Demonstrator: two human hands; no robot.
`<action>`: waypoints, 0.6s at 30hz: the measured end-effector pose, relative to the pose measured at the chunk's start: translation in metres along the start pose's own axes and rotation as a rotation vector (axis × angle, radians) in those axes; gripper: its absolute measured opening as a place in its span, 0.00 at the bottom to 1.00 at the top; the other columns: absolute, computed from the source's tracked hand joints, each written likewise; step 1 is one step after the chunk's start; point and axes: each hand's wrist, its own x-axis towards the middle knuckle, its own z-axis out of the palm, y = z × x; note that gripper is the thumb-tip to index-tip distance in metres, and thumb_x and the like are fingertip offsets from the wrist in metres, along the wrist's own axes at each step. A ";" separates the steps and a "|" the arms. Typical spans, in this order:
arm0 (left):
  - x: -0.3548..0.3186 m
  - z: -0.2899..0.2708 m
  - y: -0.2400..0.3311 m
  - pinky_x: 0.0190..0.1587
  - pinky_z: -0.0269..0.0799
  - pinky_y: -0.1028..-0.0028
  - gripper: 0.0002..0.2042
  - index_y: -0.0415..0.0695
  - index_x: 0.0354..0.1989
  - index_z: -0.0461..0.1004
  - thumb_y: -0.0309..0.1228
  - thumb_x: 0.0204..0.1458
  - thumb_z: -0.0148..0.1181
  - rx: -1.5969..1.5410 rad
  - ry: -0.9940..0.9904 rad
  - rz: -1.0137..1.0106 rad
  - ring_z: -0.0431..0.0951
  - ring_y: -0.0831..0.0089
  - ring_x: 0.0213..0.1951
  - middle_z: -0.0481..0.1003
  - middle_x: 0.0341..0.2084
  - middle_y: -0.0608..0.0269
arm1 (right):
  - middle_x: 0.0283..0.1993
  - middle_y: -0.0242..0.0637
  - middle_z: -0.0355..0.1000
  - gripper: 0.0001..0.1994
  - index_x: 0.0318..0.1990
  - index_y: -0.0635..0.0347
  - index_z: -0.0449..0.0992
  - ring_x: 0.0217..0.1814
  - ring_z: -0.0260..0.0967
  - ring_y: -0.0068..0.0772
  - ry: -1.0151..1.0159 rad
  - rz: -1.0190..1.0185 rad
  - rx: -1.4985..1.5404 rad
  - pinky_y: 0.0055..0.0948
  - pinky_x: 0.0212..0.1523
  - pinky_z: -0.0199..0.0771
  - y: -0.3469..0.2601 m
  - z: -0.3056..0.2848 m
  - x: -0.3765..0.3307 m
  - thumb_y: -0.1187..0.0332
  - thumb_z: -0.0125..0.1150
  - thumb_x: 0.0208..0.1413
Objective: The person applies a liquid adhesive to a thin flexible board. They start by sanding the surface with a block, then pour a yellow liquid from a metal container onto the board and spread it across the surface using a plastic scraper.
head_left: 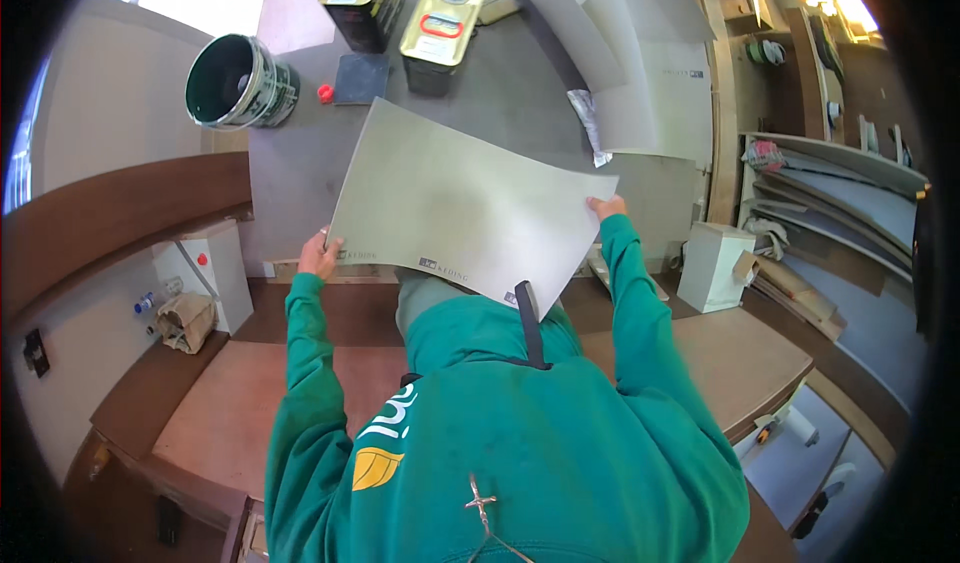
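Sheet: a pale grey-green, thin rectangular sheet with dark printed marks (pixel 460 198) spans the space between the two hands, in front of the body; its surface bows, so it seems flexible.
Left hand: the bare left hand (pixel 319 256) is closed on the sheet's near left corner, thumb on top, probably because an edge pinch leaves the face uncovered.
Right hand: the bare right hand (pixel 608 208) pinches the right edge close to the far right corner, farther from the body than the left.
Spread of grip: the hands are wide apart at roughly opposite corners, which likely keeps tension across the sheet and limits sagging.
Near edge: it reaches past the front of the grey flat-topped table (pixel 300 168) toward the lap; whether the underside rests on the table, I cannot tell.
Black strap: a narrow black fabric strap (pixel 531 328) overlaps the near right corner, between the hands and nearer the body.
Beyond the left hand: a dark-stained round bucket (pixel 272 93), a small red cap (pixel 325 94) and a dark square pad (pixel 361 78) stand apart from the sheet, perhaps to leave handling room.
Beyond both hands: two gold-topped rectangular metal cans (pixel 440 38) stand upright, presumably for stability.
Beyond the right hand: loose curved grey sheets (pixel 665 113) overlap, likely to save space, near a crumpled silvery packet (pixel 587 123).
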 end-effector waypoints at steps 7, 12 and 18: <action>-0.077 -0.074 0.000 0.54 0.72 0.70 0.15 0.39 0.53 0.75 0.24 0.57 0.62 -0.179 0.197 -0.360 0.76 0.69 0.49 0.76 0.53 0.55 | 0.46 0.37 0.79 0.16 0.50 0.67 0.79 0.47 0.75 0.26 -0.196 -0.596 0.574 0.29 0.49 0.75 -0.119 -0.077 -0.162 0.69 0.69 0.57; -0.026 -0.004 -0.040 0.46 0.73 0.71 0.11 0.41 0.47 0.77 0.32 0.61 0.59 -0.809 0.434 0.022 0.75 0.74 0.39 0.78 0.44 0.61 | 0.43 0.35 0.80 0.16 0.49 0.66 0.81 0.48 0.73 0.25 -0.266 -0.595 0.789 0.27 0.52 0.72 -0.100 -0.062 -0.143 0.67 0.71 0.57; -0.014 0.051 -0.010 0.45 0.71 0.68 0.16 0.36 0.50 0.76 0.35 0.60 0.62 -0.062 0.351 -0.182 0.74 0.71 0.38 0.79 0.40 0.63 | 0.40 0.34 0.80 0.17 0.46 0.66 0.82 0.41 0.73 0.22 -0.008 -0.453 0.223 0.25 0.45 0.74 -0.116 -0.050 -0.112 0.60 0.71 0.58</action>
